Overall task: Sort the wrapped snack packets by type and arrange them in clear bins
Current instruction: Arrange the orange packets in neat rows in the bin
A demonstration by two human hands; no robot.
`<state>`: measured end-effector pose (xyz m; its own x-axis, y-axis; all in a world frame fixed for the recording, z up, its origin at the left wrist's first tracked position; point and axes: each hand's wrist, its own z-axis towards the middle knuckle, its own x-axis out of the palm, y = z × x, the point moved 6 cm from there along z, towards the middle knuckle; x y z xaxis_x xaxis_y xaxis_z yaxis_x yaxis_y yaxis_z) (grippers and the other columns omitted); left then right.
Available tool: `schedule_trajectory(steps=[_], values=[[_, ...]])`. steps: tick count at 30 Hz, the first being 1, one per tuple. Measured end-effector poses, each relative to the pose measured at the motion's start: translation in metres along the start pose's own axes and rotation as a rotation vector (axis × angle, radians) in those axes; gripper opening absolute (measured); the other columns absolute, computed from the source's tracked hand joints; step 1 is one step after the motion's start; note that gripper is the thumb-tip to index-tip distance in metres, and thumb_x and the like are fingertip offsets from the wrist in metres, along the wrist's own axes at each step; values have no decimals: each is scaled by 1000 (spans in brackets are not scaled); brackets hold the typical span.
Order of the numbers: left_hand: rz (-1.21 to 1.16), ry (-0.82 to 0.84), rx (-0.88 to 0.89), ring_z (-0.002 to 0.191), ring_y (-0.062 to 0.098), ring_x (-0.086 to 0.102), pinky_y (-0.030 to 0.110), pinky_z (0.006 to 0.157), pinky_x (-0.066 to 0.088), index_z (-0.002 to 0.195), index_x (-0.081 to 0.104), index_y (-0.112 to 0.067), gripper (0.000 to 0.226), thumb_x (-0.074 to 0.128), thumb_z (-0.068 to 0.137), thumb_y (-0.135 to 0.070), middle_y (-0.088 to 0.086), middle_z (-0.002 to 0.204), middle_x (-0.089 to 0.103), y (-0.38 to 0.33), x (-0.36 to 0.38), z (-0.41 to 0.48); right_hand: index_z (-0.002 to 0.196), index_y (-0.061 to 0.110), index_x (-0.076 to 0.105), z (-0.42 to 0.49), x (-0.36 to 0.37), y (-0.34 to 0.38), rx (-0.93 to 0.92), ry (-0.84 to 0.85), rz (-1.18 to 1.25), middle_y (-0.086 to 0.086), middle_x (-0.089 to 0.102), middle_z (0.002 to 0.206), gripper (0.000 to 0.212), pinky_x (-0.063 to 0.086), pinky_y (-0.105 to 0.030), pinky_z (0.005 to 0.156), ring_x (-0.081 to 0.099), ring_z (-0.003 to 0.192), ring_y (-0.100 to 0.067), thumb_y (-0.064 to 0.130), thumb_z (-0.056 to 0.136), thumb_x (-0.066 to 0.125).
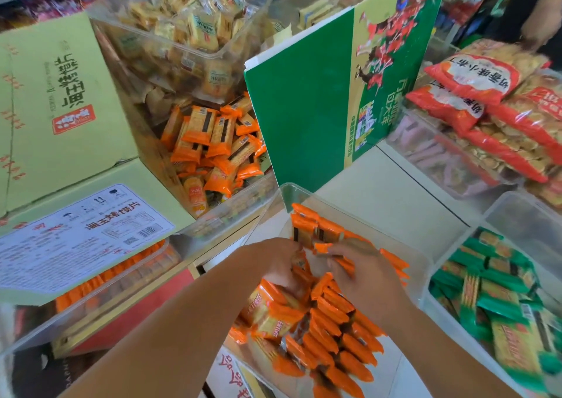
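Observation:
A clear bin (422, 264) in front of me holds rows of orange snack packets (334, 330) standing on edge. My left hand (279, 264) and my right hand (362, 270) are both inside it, near the far end of the rows. Fingers of my left hand curl round orange packets in the middle; my right hand's fingers lie over the packets beside it. A second clear bin (438, 303) at the right holds green packets (492, 291). More loose orange packets (213, 145) fill a carton at centre left.
A tall green carton flap (310, 118) stands behind the bin. A clear bin of yellow packets (194, 23) sits at the back left, a pale green carton (60, 99) at the left, red biscuit bags (486, 93) at the right. Another person's hand (538, 32) shows at top right.

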<state>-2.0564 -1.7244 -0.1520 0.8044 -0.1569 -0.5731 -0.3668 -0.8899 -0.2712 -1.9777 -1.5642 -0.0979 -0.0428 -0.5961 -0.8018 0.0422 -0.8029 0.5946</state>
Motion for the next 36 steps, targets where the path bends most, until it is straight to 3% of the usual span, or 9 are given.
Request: schedule_trajectory(steps=[5,9,13,18,21,27,31,34,36], values=[[48,6,20,131,29,49,46,104,49,148,45,-30,101,78,65,-77,1,144,49,-10,0,-1,100,33,70,19,7,9,-74,74,-323,14,67,101,10,52,-30,76,60,97,-14,31,91,67],[-84,18,6,119,25,55,43,97,51,135,51,-37,78,78,70,-71,-2,137,54,-2,12,0,122,27,58,50,17,18,-19,232,-540,1,55,118,25,53,-34,77,62,105,-22,25,97,62],[-117,-11,-17,129,28,53,46,106,48,150,40,-36,82,62,81,-74,-4,148,49,2,15,-4,134,20,49,61,24,15,13,269,-637,-5,52,123,46,55,-36,75,67,100,-27,18,92,68],[-48,56,64,129,24,46,48,104,48,145,46,-40,87,76,70,-74,-6,140,41,-2,13,-21,99,18,65,52,21,-1,-19,52,-451,-2,55,98,21,53,-35,51,64,66,-26,28,86,78],[-31,36,124,119,22,53,43,95,51,135,50,-39,81,86,66,-64,-8,129,49,-2,17,-27,95,20,69,41,19,-8,-25,14,-264,3,51,100,14,55,-37,56,61,71,-20,31,90,74],[-203,-180,191,108,15,58,40,94,53,128,57,-36,59,81,75,-46,-13,119,59,4,5,-41,107,31,74,22,20,-5,30,111,46,18,64,103,18,55,-34,82,60,96,-4,36,91,66],[-461,-299,243,104,8,58,31,92,51,120,65,-33,41,79,82,-38,-18,110,58,8,-2,-51,129,37,65,13,26,1,154,310,191,21,64,126,38,49,-28,103,56,121,1,31,92,70],[-665,-409,288,103,3,60,30,95,51,116,67,-38,33,79,86,-34,-19,108,61,11,-4,-57,147,43,47,11,34,11,178,485,217,24,56,138,62,47,-28,105,49,131,0,32,91,71],[-754,-468,305,100,4,62,34,96,53,111,66,-41,28,79,87,-34,-17,103,65,13,-5,-60,148,45,42,14,34,14,197,477,231,27,57,131,66,48,-23,98,53,124,0,26,92,71]])
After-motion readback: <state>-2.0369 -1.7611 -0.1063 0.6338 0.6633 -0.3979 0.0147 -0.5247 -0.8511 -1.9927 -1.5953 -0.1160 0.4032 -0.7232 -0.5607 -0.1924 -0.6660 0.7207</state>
